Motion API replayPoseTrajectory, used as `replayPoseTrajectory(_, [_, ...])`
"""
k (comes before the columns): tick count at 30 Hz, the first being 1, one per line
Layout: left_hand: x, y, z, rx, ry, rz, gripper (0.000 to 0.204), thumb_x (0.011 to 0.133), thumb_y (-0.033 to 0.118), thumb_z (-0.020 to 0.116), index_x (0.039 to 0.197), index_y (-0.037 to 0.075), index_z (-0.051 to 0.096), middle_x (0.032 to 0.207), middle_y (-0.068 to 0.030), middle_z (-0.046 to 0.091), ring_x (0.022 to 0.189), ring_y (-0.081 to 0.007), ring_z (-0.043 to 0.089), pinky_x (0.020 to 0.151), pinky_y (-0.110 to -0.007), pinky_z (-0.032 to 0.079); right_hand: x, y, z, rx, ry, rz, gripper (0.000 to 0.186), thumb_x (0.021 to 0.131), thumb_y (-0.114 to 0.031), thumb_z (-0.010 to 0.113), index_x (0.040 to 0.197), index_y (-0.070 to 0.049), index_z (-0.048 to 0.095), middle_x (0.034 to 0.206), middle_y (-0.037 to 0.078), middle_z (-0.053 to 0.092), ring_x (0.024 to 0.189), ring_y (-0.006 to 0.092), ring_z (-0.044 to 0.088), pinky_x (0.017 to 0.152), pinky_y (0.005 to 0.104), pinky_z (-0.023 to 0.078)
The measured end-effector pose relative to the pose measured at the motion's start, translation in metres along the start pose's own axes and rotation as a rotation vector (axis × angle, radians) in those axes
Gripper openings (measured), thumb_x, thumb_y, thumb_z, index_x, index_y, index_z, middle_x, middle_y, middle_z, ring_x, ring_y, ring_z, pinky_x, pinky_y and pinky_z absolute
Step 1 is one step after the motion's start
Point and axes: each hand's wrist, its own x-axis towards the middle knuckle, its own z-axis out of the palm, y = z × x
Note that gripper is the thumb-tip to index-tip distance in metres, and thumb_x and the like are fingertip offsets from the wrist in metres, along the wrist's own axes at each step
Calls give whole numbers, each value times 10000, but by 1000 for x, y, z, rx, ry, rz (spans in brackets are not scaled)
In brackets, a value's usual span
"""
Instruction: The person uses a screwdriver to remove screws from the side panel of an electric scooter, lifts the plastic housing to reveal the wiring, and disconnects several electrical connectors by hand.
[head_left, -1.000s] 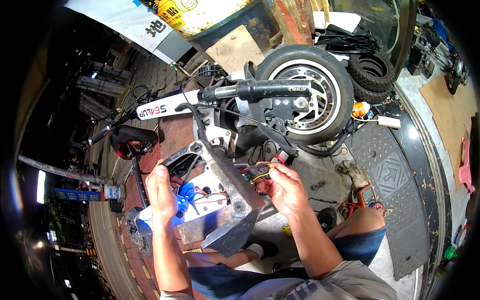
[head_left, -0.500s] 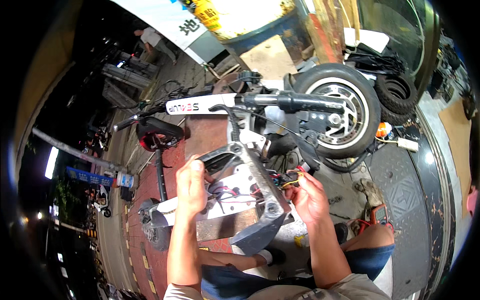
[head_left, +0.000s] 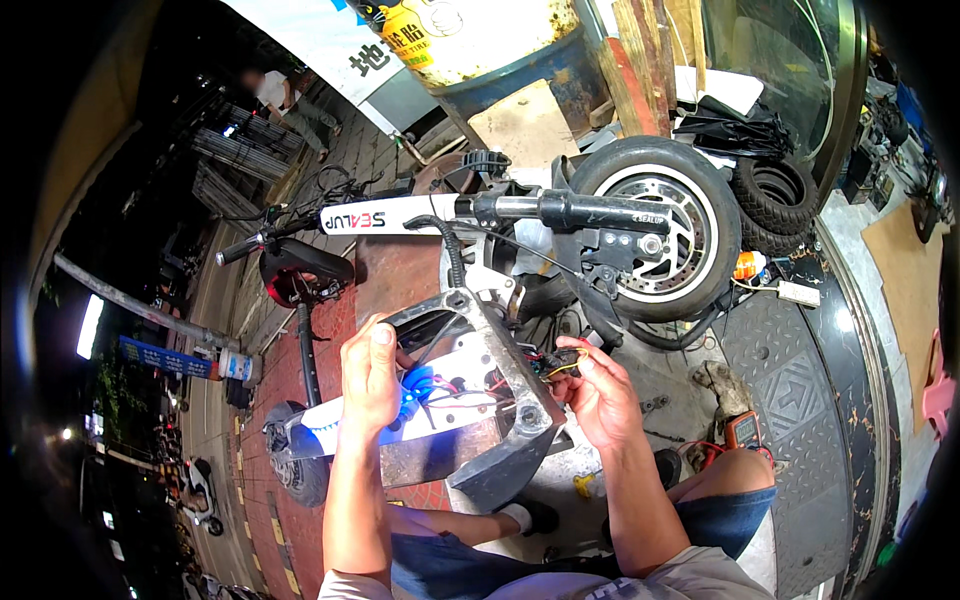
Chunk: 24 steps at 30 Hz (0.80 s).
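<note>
My left hand [head_left: 372, 375] has its fingers closed round the left side of a battered dark metal frame [head_left: 505, 440] on a white scooter deck. Beside that hand a blue light [head_left: 418, 388] glows among red and black wires on the deck. My right hand [head_left: 605, 400] pinches a small dark bundle of wires [head_left: 560, 360] with a yellow lead, just right of the frame; its fingertips are partly hidden by it. Above both hands the scooter's white and black stem [head_left: 390, 212] lies sideways, joined to a front wheel [head_left: 715, 230] with a brake disc.
A rusty drum [head_left: 550, 70] and boards stand at the back. Spare tyres [head_left: 770, 195] lie at the right, above a white power strip [head_left: 798, 292]. An orange multimeter [head_left: 740, 430] sits near my right knee. A person [head_left: 295, 105] is on the dark pavement at upper left.
The view has shifted, and a person has come into sight at upper left. The blue light went dim and glows again. Both hands keep their grips, with slight movement in my right fingers.
</note>
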Motion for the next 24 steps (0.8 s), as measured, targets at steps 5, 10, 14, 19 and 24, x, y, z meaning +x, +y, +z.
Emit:
replayPoseTrajectory(5, [0, 8, 2, -11, 3, 13, 683, 1089, 545, 378, 949, -34, 711, 691, -47, 643, 611, -114, 575, 549, -269, 414, 2, 3, -2, -211, 97, -49, 326, 1056, -159, 580, 1312, 36, 632, 1001, 106, 740, 805, 133, 668, 740, 279, 529])
replayPoseTrajectory(10, [0, 7, 2, -2, 14, 13, 703, 1091, 549, 359, 949, -47, 703, 690, -65, 644, 605, -136, 583, 556, -286, 441, 3, 11, -3, -586, 178, -213, 285, 1047, -120, 578, 1273, 26, 670, 945, 71, 739, 753, 99, 657, 720, 248, 524])
replayPoseTrajectory(14, [2, 10, 4, 15, 29, 14, 723, 1090, 564, 341, 937, -45, 699, 685, -65, 641, 604, -136, 580, 559, -291, 442, 1, 9, 4, -613, 211, -202, 279, 1042, -111, 570, 1257, 30, 679, 961, 81, 737, 760, 109, 655, 719, 259, 528])
replayPoseTrajectory(19, [1, 13, 4, 5, 35, -16, 720, 1086, 581, 350, 885, -28, 678, 668, -51, 630, 598, -121, 547, 559, -282, 409, 0, 3, 1, -168, 74, -59, 314, 1040, -168, 593, 1256, 52, 649, 1018, 127, 728, 845, 176, 672, 760, 304, 530])
replayPoseTrajectory(24, [1, 18, 7, 2, 49, -41, 723, 1086, 586, 344, 836, -8, 671, 657, -34, 620, 596, -109, 513, 554, -276, 378, -1, 10, -1, 74, -25, -25, 358, 1031, -202, 606, 1278, 56, 622, 1059, 157, 735, 860, 189, 670, 793, 333, 530])
